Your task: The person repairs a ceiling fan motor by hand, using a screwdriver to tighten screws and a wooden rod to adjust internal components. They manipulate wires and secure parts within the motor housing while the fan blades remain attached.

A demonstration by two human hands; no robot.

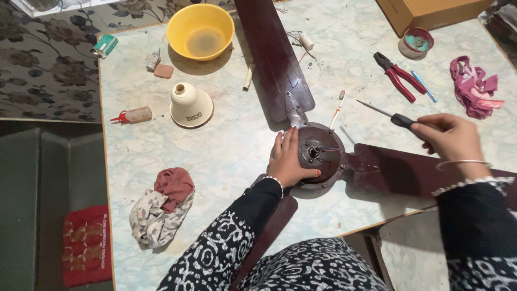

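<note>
A dark maroon ceiling fan lies on the marbled table (226, 151). Its round motor hub (321, 152) sits in the middle, with one blade (273, 54) reaching away and another blade (401, 168) to the right. My left hand (288, 160) rests flat on the hub's left side, fingers spread. My right hand (455, 139) holds a black-handled screwdriver (389, 115) above the right blade, its metal tip pointing left, apart from the hub. A toothbrush (337, 110) lies just beyond the hub.
A yellow bowl (200, 30), cream fan cup (189, 104), small oil bottle (132, 115), red pliers (398, 76), blue pen (424, 86), small pot (416, 42), pink rag (473, 86), bundled cloths (161, 206) and a cardboard box (431, 12) are on the table. The table edge runs along the left.
</note>
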